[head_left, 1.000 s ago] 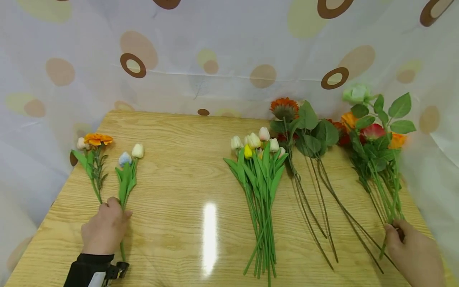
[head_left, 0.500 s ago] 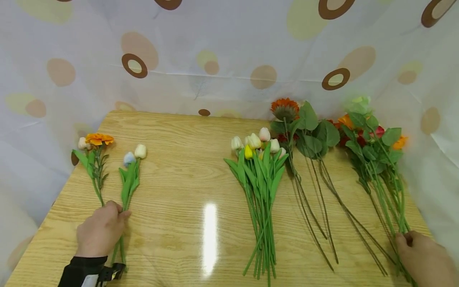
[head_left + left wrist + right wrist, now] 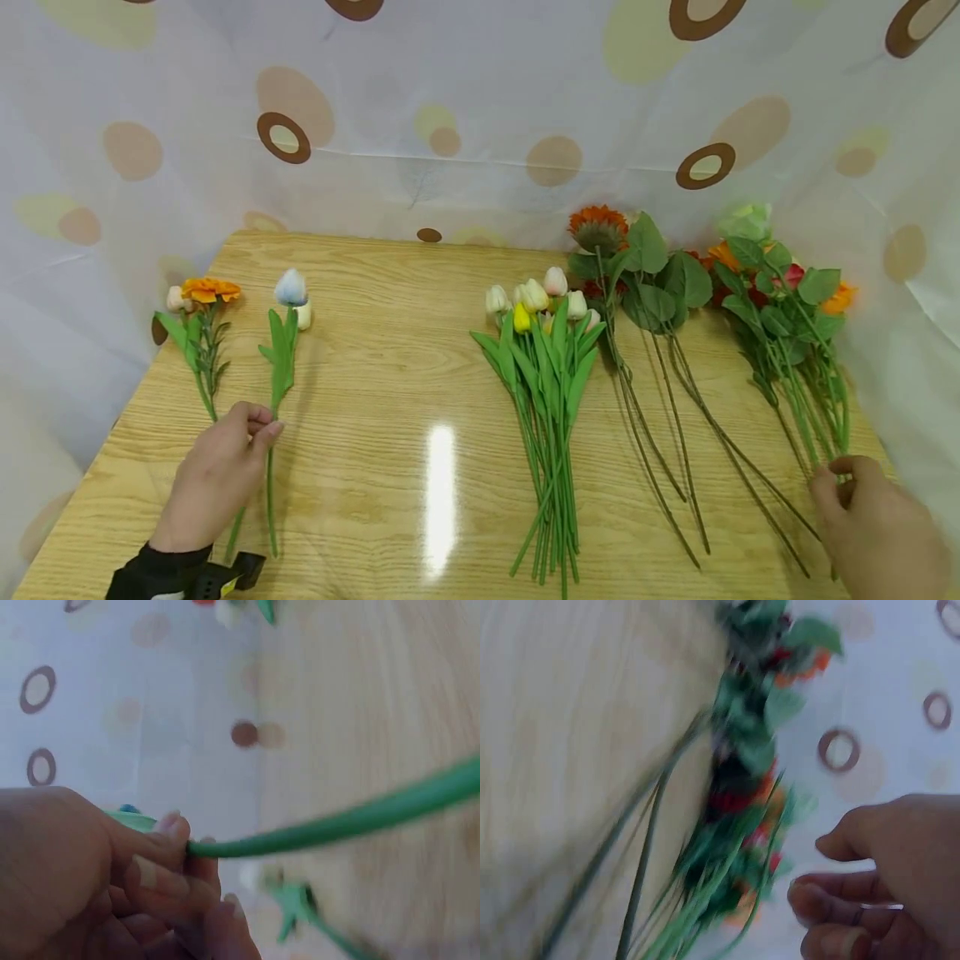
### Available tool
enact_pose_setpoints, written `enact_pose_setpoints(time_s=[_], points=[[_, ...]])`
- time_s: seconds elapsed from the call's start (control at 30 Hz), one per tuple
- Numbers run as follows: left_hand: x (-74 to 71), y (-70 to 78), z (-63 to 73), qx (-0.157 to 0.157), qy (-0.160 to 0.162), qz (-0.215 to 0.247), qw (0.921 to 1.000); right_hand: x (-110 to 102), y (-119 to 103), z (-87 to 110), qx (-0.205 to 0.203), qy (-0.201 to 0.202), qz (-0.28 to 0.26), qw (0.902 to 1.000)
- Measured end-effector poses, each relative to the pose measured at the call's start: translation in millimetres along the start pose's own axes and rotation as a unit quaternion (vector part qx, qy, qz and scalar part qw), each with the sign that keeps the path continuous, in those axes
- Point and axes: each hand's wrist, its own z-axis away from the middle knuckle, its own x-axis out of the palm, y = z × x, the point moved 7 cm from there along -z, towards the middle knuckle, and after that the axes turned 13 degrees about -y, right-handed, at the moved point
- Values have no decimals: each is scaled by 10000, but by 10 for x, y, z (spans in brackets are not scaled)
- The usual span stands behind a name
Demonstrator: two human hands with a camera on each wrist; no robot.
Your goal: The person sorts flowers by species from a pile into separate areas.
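My left hand (image 3: 217,471) pinches the stem of a light blue tulip (image 3: 291,287) between thumb and fingers, and the flower is lifted above the table. In the left wrist view, that green stem (image 3: 337,829) runs out from the fingertips. Behind it lies a white tulip (image 3: 303,315), partly hidden. An orange flower (image 3: 211,290) and a pale pink tulip (image 3: 177,299) lie to the left of this hand. My right hand (image 3: 881,521) is beside the stems of the right-hand roses (image 3: 783,325). The right wrist view shows its thumb and loosely bent fingers apart, holding nothing.
A bunch of tulips (image 3: 551,375) lies mid-right on the wooden table (image 3: 375,375). Right of it are orange-red flowers (image 3: 597,227) with long thin stems (image 3: 637,442). A spotted cloth (image 3: 480,108) hangs behind the table.
My left hand has lifted the blue tulip away from the white one. My right hand has lowered the pale green rose among the other roses and let go of its stem.
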Motion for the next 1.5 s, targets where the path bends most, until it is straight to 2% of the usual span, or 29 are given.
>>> enact_pose_setpoints(time_s=[0.07, 0.13, 0.2, 0.3, 0.33, 0.37, 0.43, 0.47, 0.53, 0.57, 0.6, 0.7, 0.73, 0.83, 0.87, 0.97, 1.03, 1.1, 1.2, 1.3, 1.37, 1.43, 1.5], points=[[39, 163, -33, 258, -134, 239, 9993, -7, -343, 87, -688, 235, -65, 9973], [107, 323, -71, 510, -286, 486, 9971, 36, -711, 189, -1422, 404, -115, 9889], [204, 480, -110, 737, -488, 756, 9932, 114, -1080, 306, -2186, 473, -276, 9743], [390, 724, -163, 1101, -907, 1232, 9821, 302, -1576, 504, -3232, 342, -631, 9436], [453, 817, -174, 1264, -1036, 1348, 9773, 381, -1725, 572, -3541, 196, -799, 9316], [520, 916, -181, 1442, -1195, 1498, 9708, 460, -1867, 648, -3920, 113, -949, 9150], [652, 1114, -187, 1759, -1486, 1706, 9580, 626, -2113, 795, -4634, -139, -1306, 8764], [717, 1215, -186, 1908, -1632, 1794, 9512, 707, -2221, 861, -4891, -290, -1433, 8599], [832, 1408, -176, 2171, -1875, 1971, 9375, 835, -2404, 988, -5459, -466, -1680, 8195], [884, 1493, -169, 2269, -1981, 2047, 9313, 881, -2476, 1044, -5697, -499, -1744, 8016], [930, 1568, -161, 2371, -2042, 2087, 9266, 922, -2533, 1086, -5856, -531, -1806, 7885], [1025, 1751, -132, 2681, -2109, 2185, 9143, 981, -2634, 1162, -6144, -516, -1919, 7636], [1046, 1790, -125, 2759, -2096, 2190, 9121, 988, -2645, 1173, -6180, -510, -1961, 7597], [1084, 1850, -114, 2887, -1991, 2112, 9124, 997, -2633, 1180, -6255, -396, -2073, 7511], [1094, 1856, -116, 2898, -1960, 2084, 9133, 999, -2621, 1175, -6236, -402, -2118, 7514], [1114, 1847, -129, 2894, -1958, 2000, 9154, 1000, -2576, 1132, -6031, -550, -2232, 7638], [1106, 1796, -151, 2812, -1969, 1894, 9199, 970, -2538, 1071, -5781, -558, -2231, 7829], [1068, 1696, -178, 2648, -1948, 1812, 9269, 924, -2488, 980, -5457, -558, -2229, 8059], [945, 1464, -229, 2320, -1632, 1495, 9472, 852, -2377, 799, -4835, -497, -2092, 8485], [768, 1184, -273, 1946, -998, 953, 9711, 824, -2250, 626, -4173, -589, -1914, 8864], [633, 990, -286, 1697, -431, 355, 9839, 822, -2189, 543, -3869, -659, -1775, 9024], [496, 807, -275, 1497, 173, -284, 9882, 841, -2148, 479, -3614, -745, -1586, 9158], [370, 643, -243, 1360, 779, -941, 9831, 878, -2130, 428, -3434, -877, -1383, 9248]])
